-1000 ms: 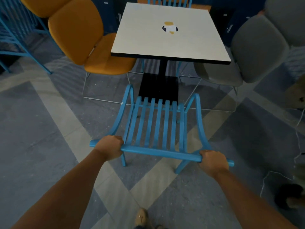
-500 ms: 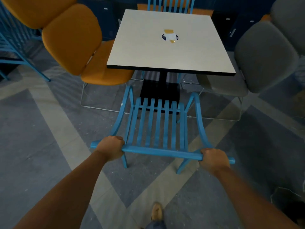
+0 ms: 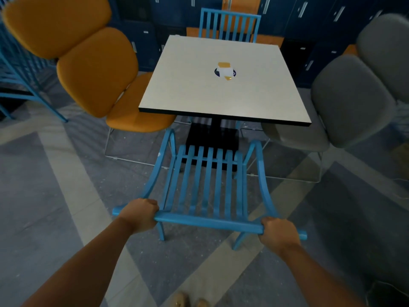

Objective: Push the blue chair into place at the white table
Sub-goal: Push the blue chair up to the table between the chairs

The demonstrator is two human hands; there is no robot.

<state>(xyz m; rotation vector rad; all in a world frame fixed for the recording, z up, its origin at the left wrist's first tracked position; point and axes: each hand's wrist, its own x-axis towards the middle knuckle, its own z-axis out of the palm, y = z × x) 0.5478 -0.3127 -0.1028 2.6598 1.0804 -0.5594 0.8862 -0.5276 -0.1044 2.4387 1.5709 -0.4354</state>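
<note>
A blue slatted chair point(image 3: 208, 185) stands in front of me, its back toward me and its front facing the white square table point(image 3: 223, 85). My left hand point(image 3: 140, 214) is closed around the left end of the chair's top rail. My right hand point(image 3: 278, 234) grips the right end of the same rail. The chair's front edge lies just short of the table's near edge, over the black pedestal base point(image 3: 212, 138). A small blue, white and yellow sticker point(image 3: 225, 71) marks the tabletop.
An orange padded chair point(image 3: 95, 69) stands at the table's left side and a grey padded chair point(image 3: 352, 100) at its right. Another blue slatted chair point(image 3: 229, 25) sits at the far side. Dark blue lockers point(image 3: 309, 16) line the back. My shoes point(image 3: 190, 301) show at the bottom.
The chair has slid forward toward the table, its front now near the pedestal base. I have stepped closer, and both hands keep their grip on the top rail.
</note>
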